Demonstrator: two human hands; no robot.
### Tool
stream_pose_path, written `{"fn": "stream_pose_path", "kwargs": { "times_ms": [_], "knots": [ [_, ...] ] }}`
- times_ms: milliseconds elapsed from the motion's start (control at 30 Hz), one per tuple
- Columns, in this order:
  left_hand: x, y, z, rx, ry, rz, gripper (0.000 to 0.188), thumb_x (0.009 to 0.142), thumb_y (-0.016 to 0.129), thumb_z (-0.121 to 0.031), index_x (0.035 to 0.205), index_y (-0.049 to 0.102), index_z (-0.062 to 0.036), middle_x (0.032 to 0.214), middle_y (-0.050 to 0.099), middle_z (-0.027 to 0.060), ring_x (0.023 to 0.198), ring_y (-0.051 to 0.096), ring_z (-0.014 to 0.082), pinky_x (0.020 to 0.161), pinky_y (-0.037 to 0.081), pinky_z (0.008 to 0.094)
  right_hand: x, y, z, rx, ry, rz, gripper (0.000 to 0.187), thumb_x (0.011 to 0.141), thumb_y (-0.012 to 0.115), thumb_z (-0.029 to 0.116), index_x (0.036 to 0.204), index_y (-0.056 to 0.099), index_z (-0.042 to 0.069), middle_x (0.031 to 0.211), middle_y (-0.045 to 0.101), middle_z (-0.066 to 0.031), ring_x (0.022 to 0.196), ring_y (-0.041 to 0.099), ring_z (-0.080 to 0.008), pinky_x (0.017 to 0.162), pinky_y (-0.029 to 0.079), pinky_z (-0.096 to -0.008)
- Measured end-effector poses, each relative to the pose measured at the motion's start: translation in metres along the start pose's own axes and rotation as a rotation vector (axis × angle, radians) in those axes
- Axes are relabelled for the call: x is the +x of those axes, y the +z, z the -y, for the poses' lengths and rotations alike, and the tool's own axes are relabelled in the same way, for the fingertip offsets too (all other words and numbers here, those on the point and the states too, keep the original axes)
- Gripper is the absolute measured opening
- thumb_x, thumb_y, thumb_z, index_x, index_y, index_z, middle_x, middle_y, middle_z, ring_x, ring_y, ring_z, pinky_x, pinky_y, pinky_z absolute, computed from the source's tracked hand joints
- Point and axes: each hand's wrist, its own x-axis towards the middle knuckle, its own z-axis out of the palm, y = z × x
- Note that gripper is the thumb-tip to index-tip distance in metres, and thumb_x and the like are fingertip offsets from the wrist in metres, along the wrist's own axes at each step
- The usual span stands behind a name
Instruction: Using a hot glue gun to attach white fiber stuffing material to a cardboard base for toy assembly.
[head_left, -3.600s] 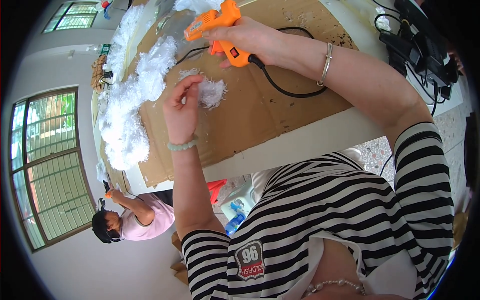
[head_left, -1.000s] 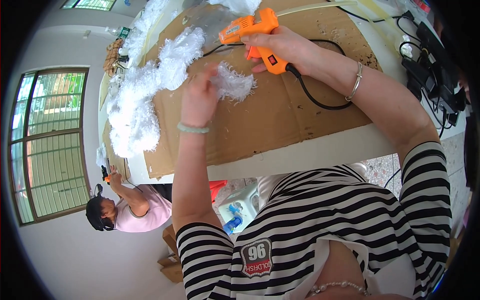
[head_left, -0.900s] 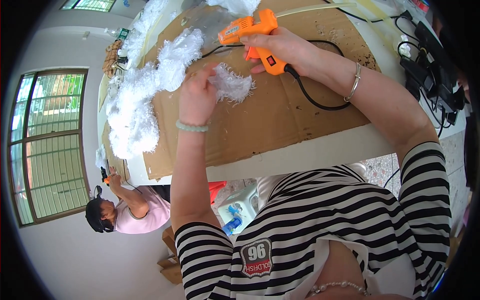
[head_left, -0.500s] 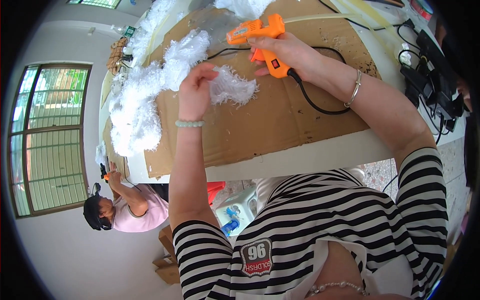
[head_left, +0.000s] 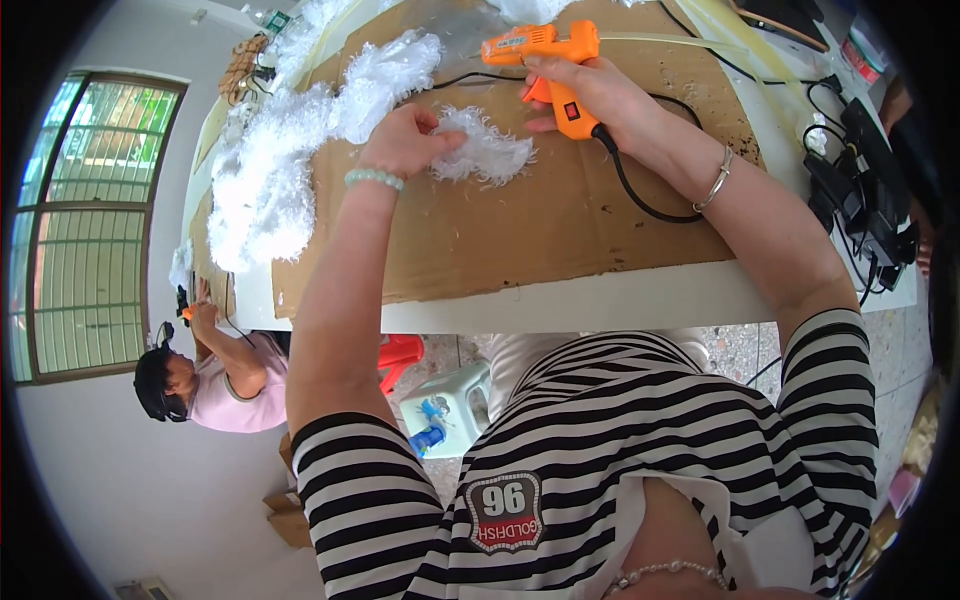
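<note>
Since half a second ago, the left hand point(head_left: 405, 142) has tipped rightward, its forearm now slanting where it stood nearly upright, and its thumb reaches over the left edge of a small fluffy white piece point(head_left: 490, 157) on the brown cardboard point(head_left: 560, 230) that lies on the desk point(head_left: 560, 308); the other fingers are curled, and one cannot tell whether they pinch the fluff. With its fingers wrapped around the grip, the right hand point(head_left: 608, 95) holds an orange glue gun point(head_left: 575, 42), nozzle pointing left, while a bigger white fluffy heap point(head_left: 260, 190) lies farther left.
</note>
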Motion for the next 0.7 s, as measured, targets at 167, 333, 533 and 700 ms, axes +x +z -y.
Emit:
{"fn": "stream_pose_path", "kwargs": {
  "times_ms": [167, 333, 533, 700],
  "knots": [
    [-0.003, 0.0, -0.012, 0.057, -0.042, -0.025, 0.051, 0.064, 0.082, -0.031, 0.096, 0.059, 0.0003, 0.085, 0.062, 0.0067, 0.075, 0.057, 0.0145, 0.068, 0.049, 0.0288, 0.0, 0.0, -0.001, -0.019, -0.003, 0.026, 0.03, 0.09, 0.059, 0.029, 0.103, 0.057, 0.003, 0.091, 0.059, -0.0063, 0.083, 0.059, -0.0148, 0.076, 0.058, -0.0366],
    [-0.015, 0.01, -0.013, -0.306, 0.007, -0.202, 0.06, 0.069, 0.074, -0.023, 0.12, 0.055, 0.0019, 0.107, 0.064, 0.0145, 0.086, 0.063, 0.0216, 0.079, 0.049, 0.0318, -0.002, 0.002, -0.001, 0.01, -0.03, 0.007, 0.028, 0.089, 0.06, 0.028, 0.101, 0.058, 0.003, 0.09, 0.06, -0.0061, 0.082, 0.059, -0.0137, 0.075, 0.058, -0.0385],
    [-0.025, -0.015, 0.007, -0.831, -0.144, -0.216, 0.036, 0.072, 0.07, -0.012, 0.104, 0.063, 0.0026, 0.09, 0.066, 0.008, 0.075, 0.06, 0.014, 0.065, 0.049, 0.027, -0.003, 0.001, -0.001, 0.008, -0.008, 0.01, 0.025, 0.089, 0.06, 0.028, 0.096, 0.057, 0.004, 0.09, 0.06, -0.0062, 0.079, 0.057, -0.0122, 0.076, 0.057, -0.0381],
    [-0.05, -0.089, 0.05, -1.178, -0.128, -0.565, 0.024, 0.076, 0.062, 0.0, 0.1, 0.059, 0.0005, 0.087, 0.064, 0.009, 0.077, 0.062, 0.0188, 0.065, 0.054, 0.0325, -0.005, 0.001, 0.004, -0.021, 0.022, -0.016, 0.022, 0.09, 0.059, 0.027, 0.093, 0.057, 0.005, 0.09, 0.059, -0.006, 0.078, 0.057, -0.0121, 0.077, 0.057, -0.0369]
  ]
}}
